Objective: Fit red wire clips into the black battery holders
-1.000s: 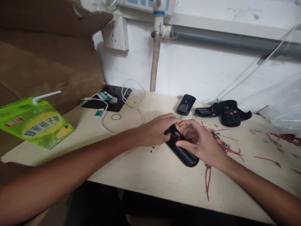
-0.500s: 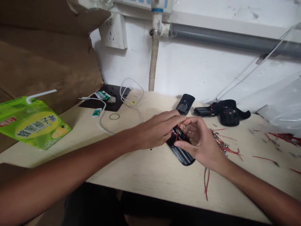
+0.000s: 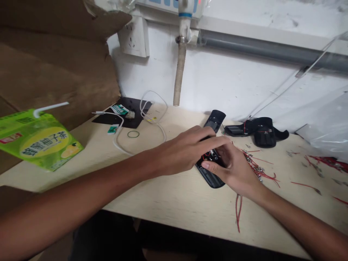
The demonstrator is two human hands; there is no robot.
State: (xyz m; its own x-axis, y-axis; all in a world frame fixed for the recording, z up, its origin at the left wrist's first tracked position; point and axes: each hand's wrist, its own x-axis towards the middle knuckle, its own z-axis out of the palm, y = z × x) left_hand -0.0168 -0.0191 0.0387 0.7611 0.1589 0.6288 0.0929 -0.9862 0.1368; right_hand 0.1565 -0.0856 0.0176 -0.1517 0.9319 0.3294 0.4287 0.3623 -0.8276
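A black plastic housing with ribbed hollows, a red wire and small metal parts inside lies tilted between my hands over the table. My right hand grips its right side, thumb pressed on the inner face near the wire. Over the upper end bends my left hand, fingers closed around it and the index finger reaching across to the right fingers. Its fingertips are partly hidden, so any small part between them cannot be made out. Just behind stands another black housing.
More black housings lie by the wall. Red wires with metal ends are scattered to the right, and a red wire pair lies near the front edge. At left are a green drink carton, a white cable and a rubber band.
My left hand has shifted slightly right and its fingers now reach further over the housing and my right fingers. Less of the red wire shows. The view has tilted a little.
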